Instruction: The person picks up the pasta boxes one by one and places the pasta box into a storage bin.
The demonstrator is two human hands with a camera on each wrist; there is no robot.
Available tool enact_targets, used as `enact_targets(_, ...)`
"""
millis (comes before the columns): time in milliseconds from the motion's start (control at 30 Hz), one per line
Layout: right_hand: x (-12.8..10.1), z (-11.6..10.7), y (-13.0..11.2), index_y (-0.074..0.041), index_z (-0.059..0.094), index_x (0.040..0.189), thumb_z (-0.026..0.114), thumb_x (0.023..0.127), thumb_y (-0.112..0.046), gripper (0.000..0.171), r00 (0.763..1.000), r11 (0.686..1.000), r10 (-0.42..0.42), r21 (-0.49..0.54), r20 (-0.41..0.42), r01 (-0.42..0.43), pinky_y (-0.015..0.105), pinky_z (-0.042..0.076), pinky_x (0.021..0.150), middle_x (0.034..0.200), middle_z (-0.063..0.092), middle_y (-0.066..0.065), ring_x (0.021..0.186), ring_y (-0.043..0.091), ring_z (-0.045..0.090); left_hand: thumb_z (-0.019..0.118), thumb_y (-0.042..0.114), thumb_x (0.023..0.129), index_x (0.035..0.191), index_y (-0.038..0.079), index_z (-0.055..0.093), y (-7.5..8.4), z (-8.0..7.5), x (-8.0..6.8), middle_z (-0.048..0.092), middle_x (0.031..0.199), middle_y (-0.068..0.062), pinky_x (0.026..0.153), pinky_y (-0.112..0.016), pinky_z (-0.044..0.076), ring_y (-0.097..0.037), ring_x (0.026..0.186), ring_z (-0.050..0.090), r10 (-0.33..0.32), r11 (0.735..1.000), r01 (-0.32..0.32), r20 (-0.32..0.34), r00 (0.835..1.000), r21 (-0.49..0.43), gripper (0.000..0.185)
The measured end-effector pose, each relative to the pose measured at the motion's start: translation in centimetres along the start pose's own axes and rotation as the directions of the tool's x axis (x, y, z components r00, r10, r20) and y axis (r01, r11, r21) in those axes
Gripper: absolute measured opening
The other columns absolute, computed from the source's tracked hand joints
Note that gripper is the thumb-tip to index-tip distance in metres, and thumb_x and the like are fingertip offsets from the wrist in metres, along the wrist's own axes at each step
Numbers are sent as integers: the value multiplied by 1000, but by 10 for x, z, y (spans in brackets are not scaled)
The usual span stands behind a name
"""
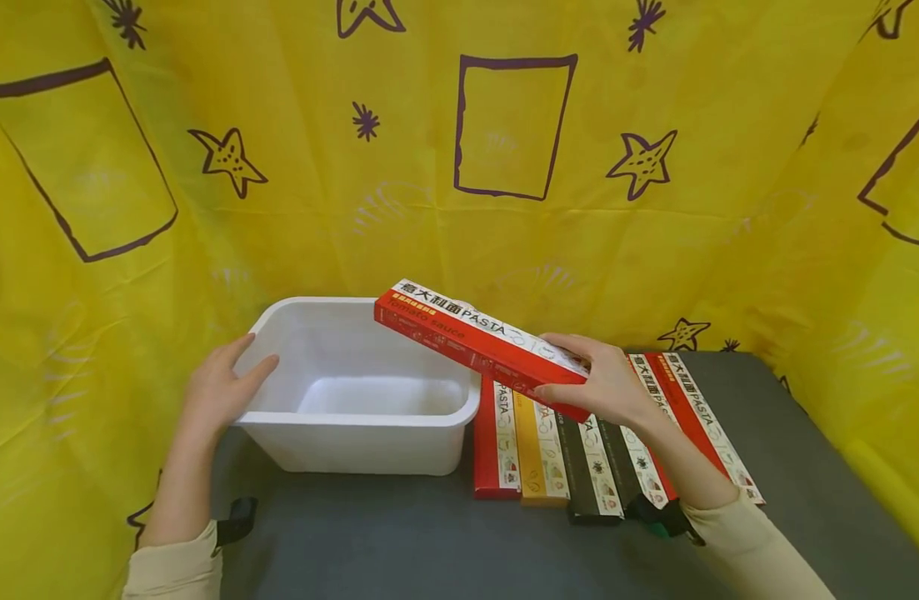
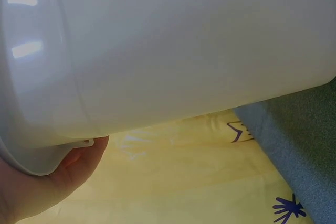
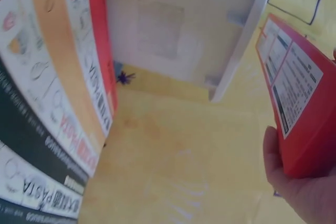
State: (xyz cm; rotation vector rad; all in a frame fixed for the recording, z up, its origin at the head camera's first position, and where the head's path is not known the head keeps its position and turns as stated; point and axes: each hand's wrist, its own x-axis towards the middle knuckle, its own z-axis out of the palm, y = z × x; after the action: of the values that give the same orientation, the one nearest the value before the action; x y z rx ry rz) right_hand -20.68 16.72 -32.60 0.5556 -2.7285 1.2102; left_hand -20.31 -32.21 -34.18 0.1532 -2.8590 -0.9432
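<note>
Currently: red pasta box (image 1: 477, 342), lifted, right hand (image 1: 605, 385) clasping its near-right end, far end over white bin (image 1: 369, 433) rim. Left hand (image 1: 219, 392) rests flat-fingered against bin's left wall. Advice: steady bin, tilt box lengthwise. Remaining boxes (image 1: 549, 454) on worktop (image 1: 399, 533), right.

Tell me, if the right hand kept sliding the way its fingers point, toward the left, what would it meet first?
Probably the white tub: the right hand grips the red pasta box, whose far end already hangs over the tub's rim. Depth is hard to judge from the head view.
</note>
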Motion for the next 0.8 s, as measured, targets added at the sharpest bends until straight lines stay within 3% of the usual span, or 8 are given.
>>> enact_targets(333,24,14,-24,-24,64,129,80,70,-47,65,989,991,-130,-33,70,133,37,48,79,116,64,-6,97,16,57,41,52,100,151,-2,25,1,-1,1,28,147,-37,98,-74,26,-58,129,28,-2,1000,2,-4,1000,-3,77)
enact_targets(667,44,26,-48,-24,65,126,80,68,-44,64,965,972,-211,-67,153,223,34,50,75,111,66,-8,93,13,58,43,54,98,153,1,24,3,2,1,28,148,-35,96,-75,30,-57,130,28,-51,999,51,-9,999,-17,79)
enact_targets(800,50,29,-58,-25,65,126,81,66,-47,65,958,961,-234,-106,166,254,34,49,76,111,65,-8,94,13,56,44,50,99,151,-2,28,3,1,2,31,146,-37,97,-74,29,-58,129,30,-19,1000,19,-32,999,-6,75)
